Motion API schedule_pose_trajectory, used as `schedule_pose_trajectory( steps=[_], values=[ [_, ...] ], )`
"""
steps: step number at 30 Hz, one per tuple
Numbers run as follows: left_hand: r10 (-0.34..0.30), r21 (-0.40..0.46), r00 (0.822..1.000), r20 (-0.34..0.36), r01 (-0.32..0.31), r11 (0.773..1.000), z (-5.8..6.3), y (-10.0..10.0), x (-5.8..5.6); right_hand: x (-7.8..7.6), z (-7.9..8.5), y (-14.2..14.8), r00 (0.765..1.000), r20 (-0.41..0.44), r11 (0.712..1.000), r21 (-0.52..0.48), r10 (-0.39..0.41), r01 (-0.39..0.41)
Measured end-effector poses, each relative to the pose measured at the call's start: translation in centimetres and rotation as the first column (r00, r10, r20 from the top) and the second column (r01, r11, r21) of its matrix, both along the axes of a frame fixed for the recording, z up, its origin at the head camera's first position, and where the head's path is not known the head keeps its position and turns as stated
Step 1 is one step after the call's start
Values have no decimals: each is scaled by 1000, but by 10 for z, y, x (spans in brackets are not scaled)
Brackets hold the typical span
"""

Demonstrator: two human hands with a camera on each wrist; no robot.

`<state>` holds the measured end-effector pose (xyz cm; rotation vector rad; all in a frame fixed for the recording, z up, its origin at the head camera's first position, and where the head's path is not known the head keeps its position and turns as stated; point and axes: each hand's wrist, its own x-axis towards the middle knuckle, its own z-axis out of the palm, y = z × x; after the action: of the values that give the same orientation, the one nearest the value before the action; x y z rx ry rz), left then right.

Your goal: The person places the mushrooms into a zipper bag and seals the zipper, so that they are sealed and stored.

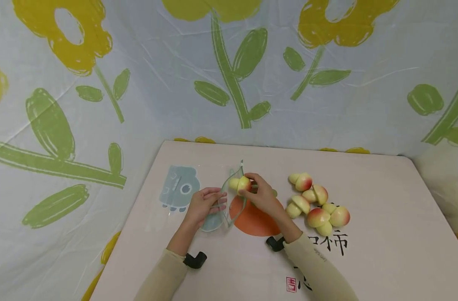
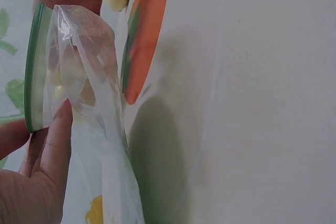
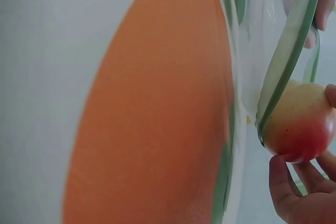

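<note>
Pinching the clear bag (image 2: pixel 109 142) by its green rim (image 2: pixel 34 69), the left hand (image 1: pixel 205 204) steadies it while the right hand (image 1: pixel 264 195) grips a toy fruit (image 1: pixel 242 185) at the mouth — probably bagging it, depth unclear — and should next clear the rim.

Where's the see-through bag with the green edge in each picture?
Head view: the see-through bag is just below the middle.
Left wrist view: the see-through bag fills much of the left side, reaching the bottom.
Right wrist view: the see-through bag is at the upper right.
Shared landmark: the flat orange shape shows in all three views.
</note>
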<state>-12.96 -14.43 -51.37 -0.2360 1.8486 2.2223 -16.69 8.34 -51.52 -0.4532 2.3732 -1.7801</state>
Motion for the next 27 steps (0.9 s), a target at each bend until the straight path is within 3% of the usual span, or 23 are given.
schedule_pose_trajectory(
  steps=[9, 16, 21, 27],
  values=[
    [1, -3, 1000, 2, -1, 1000, 1, 0, 1, -1, -7, 0, 1000, -15, 996, 90, 9, -8],
    [-12, 15, 1000, 0, 12, 1000, 2, 0, 0, -3, -10, -1, 998, -41, 995, 90, -43, 47],
    [-9, 12, 1000, -6, 9, 1000, 4, 1, 1, -1, -8, -3, 997, 3, 995, 55, -81, 80],
    [-3, 23, 1000, -7, 3, 1000, 3, 1, 0, -2, -9, -2, 993, 106, 997, -42, -57, 62]
  ],
)
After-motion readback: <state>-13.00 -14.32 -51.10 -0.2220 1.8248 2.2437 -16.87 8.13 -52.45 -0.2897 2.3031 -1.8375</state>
